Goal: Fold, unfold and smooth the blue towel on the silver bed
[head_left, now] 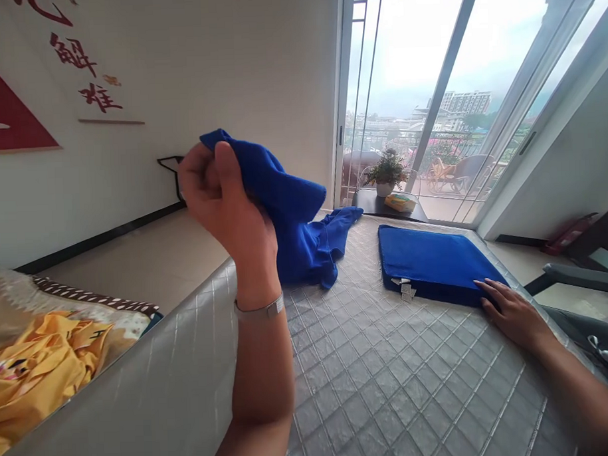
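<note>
My left hand [223, 197] is raised in the middle, its fingers closed around the edge of a blue cloth [287, 195]. The rest of this cloth hangs down and lies crumpled on the silver quilted cover [389, 371]; its exact kind does not show. To the right, a flat blue square cushion [434, 257] rests on the same cover, with white labels [406, 289] sticking out of its near side. My right hand [516, 314] lies at the cushion's near right corner, fingers stretched out, their tips touching its edge.
At the far edge a dark low table [413, 212] bears a potted plant [386, 178] and a yellow packet [401, 202], in front of a sliding glass door. Yellow clothing [49, 370] lies on the left. A dark chair [560, 279] stands on the right.
</note>
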Demonstrator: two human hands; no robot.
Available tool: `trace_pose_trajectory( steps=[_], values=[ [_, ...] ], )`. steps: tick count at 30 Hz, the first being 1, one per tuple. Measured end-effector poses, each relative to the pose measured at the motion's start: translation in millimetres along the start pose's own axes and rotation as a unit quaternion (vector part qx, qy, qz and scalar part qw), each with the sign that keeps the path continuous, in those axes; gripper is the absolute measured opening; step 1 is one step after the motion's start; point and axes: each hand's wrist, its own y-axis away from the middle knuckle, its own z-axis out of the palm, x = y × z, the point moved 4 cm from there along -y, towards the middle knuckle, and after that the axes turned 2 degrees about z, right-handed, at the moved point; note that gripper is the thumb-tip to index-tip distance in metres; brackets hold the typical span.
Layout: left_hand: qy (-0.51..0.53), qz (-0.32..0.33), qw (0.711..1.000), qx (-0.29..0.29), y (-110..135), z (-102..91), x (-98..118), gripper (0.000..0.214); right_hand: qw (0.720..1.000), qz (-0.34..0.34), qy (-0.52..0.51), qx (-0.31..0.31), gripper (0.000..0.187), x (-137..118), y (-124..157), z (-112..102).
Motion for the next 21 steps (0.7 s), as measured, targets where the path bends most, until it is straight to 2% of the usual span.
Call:
trace_pose_trajectory(
  steps=[2, 5, 7, 9, 11, 12, 13, 14, 17, 19, 21],
  values=[
    [0.024, 0.027, 0.999, 0.010, 10.9, 10.0, 32.8, 0.023, 0.999, -0.009, 0.035, 0.028, 0.059, -8.7, 1.9, -7.7],
    [0.055, -0.021, 0.996, -0.064, 33.8, 34.6, 65.7, 0.028, 0.994, -0.037, 0.047, 0.093, 0.048, -46.4, 6.1, -33.1],
    [0.072, -0.068, 0.986, -0.134, 50.4, 50.8, 80.0, 0.034, 0.990, -0.059, 0.003, 0.130, 0.042, -91.0, 12.4, -60.7],
    [0.074, -0.106, 0.967, -0.219, 67.2, 65.5, 92.4, 0.034, 0.980, -0.105, -0.090, 0.140, 0.040, -148.3, 24.4, -95.5],
    [0.064, -0.127, 0.940, -0.310, 84.2, 77.6, 106.3, 0.023, 0.961, -0.148, -0.181, 0.148, 0.051, -206.9, 43.4, -136.0],
    [0.061, -0.130, 0.924, -0.353, 92.4, 82.1, 114.4, 0.017, 0.950, -0.162, -0.217, 0.158, 0.062, -232.7, 55.0, -157.1],
    [0.059, -0.128, 0.909, -0.391, 100.2, 85.2, 123.4, 0.013, 0.935, -0.169, -0.254, 0.178, 0.073, -253.9, 67.3, -178.4],
    [0.058, -0.121, 0.895, -0.425, 107.4, 86.7, 132.9, 0.012, 0.922, -0.160, -0.289, 0.203, 0.076, -269.0, 79.8, -198.5],
    [0.044, -0.084, 0.859, -0.503, 124.8, 82.1, 161.0, 0.021, 0.905, -0.061, -0.332, 0.259, 0.046, -280.0, 116.9, -243.6],
    [0.023, -0.039, 0.835, -0.548, 134.4, 73.3, 176.8, 0.027, 0.912, 0.000, -0.308, 0.270, 0.027, -269.9, 143.5, -260.1],
    [-0.021, 0.023, 0.798, -0.602, 145.6, 62.8, 188.4, 0.028, 0.921, 0.032, -0.280, 0.268, 0.021, -257.5, 172.5, -267.9]
  ],
)
